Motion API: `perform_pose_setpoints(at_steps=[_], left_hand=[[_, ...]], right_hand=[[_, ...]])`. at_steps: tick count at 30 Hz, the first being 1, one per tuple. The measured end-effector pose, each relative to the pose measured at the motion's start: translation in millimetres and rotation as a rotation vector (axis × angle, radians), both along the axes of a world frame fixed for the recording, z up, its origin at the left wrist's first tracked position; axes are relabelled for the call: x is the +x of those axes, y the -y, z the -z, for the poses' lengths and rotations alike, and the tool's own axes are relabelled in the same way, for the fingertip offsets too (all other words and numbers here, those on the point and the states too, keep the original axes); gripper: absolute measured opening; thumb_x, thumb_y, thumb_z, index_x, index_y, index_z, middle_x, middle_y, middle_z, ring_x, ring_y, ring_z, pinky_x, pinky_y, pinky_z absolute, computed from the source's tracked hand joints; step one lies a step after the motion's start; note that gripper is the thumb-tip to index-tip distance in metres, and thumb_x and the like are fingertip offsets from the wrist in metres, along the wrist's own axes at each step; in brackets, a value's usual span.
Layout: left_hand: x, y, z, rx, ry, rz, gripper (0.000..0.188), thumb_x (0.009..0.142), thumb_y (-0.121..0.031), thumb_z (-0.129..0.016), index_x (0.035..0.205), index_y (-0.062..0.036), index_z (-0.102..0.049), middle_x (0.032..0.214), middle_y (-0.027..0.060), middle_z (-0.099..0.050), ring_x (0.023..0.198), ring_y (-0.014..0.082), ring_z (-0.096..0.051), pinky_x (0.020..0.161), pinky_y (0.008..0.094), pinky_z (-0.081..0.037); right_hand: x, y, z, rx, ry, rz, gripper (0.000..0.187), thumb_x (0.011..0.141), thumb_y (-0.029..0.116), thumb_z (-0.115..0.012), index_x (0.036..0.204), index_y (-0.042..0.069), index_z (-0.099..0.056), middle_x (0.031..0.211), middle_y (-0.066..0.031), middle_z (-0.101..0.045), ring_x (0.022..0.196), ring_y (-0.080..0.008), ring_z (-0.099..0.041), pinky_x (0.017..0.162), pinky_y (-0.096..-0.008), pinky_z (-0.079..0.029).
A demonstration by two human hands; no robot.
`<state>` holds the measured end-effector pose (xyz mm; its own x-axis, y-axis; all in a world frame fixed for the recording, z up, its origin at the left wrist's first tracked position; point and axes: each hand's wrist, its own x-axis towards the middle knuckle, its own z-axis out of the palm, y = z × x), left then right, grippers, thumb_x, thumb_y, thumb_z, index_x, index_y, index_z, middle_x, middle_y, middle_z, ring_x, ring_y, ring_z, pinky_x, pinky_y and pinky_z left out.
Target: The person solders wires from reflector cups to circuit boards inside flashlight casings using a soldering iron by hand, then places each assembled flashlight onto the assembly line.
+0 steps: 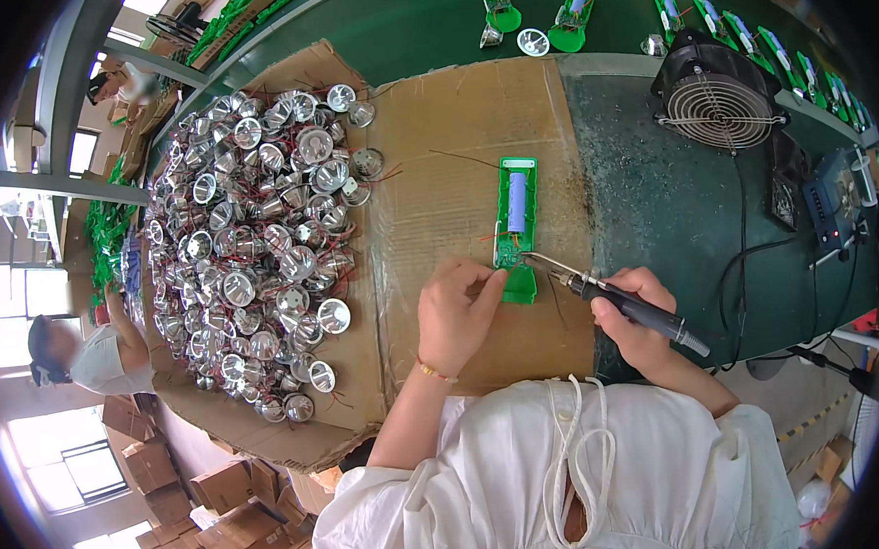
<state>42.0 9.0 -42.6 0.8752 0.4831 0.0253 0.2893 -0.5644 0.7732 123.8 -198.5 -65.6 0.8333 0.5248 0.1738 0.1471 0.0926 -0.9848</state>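
Observation:
A long green plastic housing (pixel 504 198) lies on the cardboard sheet in front of me, with a purple cylindrical battery (pixel 517 204) in its upper part. Below the battery sit a small green circuit board (pixel 509 252) and thin red wires. My left hand (pixel 457 303) is closed at the housing's lower left edge, thumb and forefinger pinched beside the board; whatever they hold is too small to make out. In my right hand (pixel 635 315) is a soldering iron (pixel 647 313) with a dark handle, its metal tip reaching left to the board.
Many silver reflector cups (pixel 239 288) with red wires fill a cardboard box on the left. A fan with a wire grille (pixel 719 111) and a blue soldering station (pixel 829 208) stand right. More green housings (pixel 571 31) line the far side. Other people work at left.

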Motion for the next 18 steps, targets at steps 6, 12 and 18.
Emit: perform_pose_setpoints(at_steps=[6, 12, 18], left_hand=[[5, -2, 4, 0.028, -0.048, 0.032, 0.016, 0.078, -0.016, -0.067, 0.072, -0.0017, -0.065, 0.075, 0.0103, -0.059, 0.060, 0.0239, -0.060, 0.055, 0.0328, -0.046], [7, -3, 7, -0.001, -0.069, 0.007, 0.017, 0.078, -0.017, -0.067, 0.070, -0.0016, -0.064, 0.075, 0.0105, -0.059, 0.059, 0.0247, -0.058, 0.055, 0.0344, -0.045], [8, -3, 5, -0.050, -0.056, -0.008, 0.018, 0.078, -0.017, -0.067, 0.069, -0.0014, -0.064, 0.074, 0.0106, -0.059, 0.059, 0.0247, -0.058, 0.055, 0.0342, -0.045]], right_hand=[[-2, -9, 4, -0.060, -0.002, 0.090, 0.017, 0.081, 0.010, -0.069, 0.086, 0.000, -0.057, 0.069, -0.0029, -0.063, 0.058, -0.0038, -0.053, 0.052, -0.0208, -0.043], [-4, -12, 7, -0.070, -0.071, 0.088, 0.016, 0.081, 0.009, -0.068, 0.083, 0.000, -0.056, 0.068, -0.0027, -0.061, 0.057, -0.0040, -0.053, 0.052, -0.0205, -0.042], [-8, -7, 0, 0.027, -0.199, 0.134, 0.015, 0.083, 0.007, -0.065, 0.087, -0.001, -0.052, 0.068, -0.0065, -0.061, 0.058, -0.0075, -0.057, 0.053, -0.0224, -0.048]])
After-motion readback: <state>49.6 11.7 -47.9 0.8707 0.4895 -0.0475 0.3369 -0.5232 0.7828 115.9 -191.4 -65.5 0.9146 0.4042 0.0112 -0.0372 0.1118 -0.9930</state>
